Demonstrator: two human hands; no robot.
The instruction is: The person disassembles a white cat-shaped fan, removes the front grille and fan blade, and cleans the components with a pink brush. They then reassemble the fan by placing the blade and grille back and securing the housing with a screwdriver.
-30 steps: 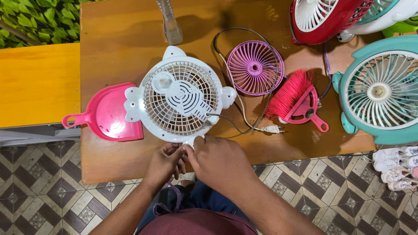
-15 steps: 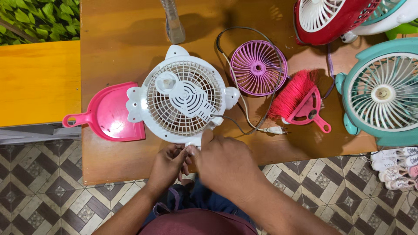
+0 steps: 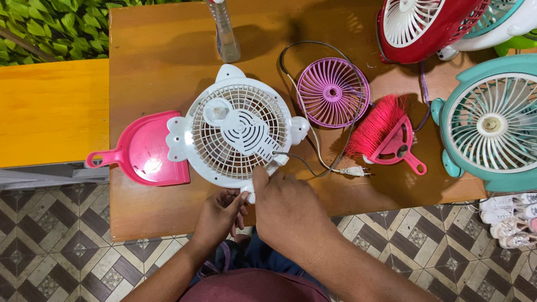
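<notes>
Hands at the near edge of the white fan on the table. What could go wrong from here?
1. The round white plastic fan lies flat with both the left hand and right hand at its near rim, close to the wooden table's edge; a tug could slide it off.
2. Its grey cord with white plug loops loose past the purple round grille; a pull may drag that along.
3. The clear plastic bottle stands just behind and might tip.
</notes>
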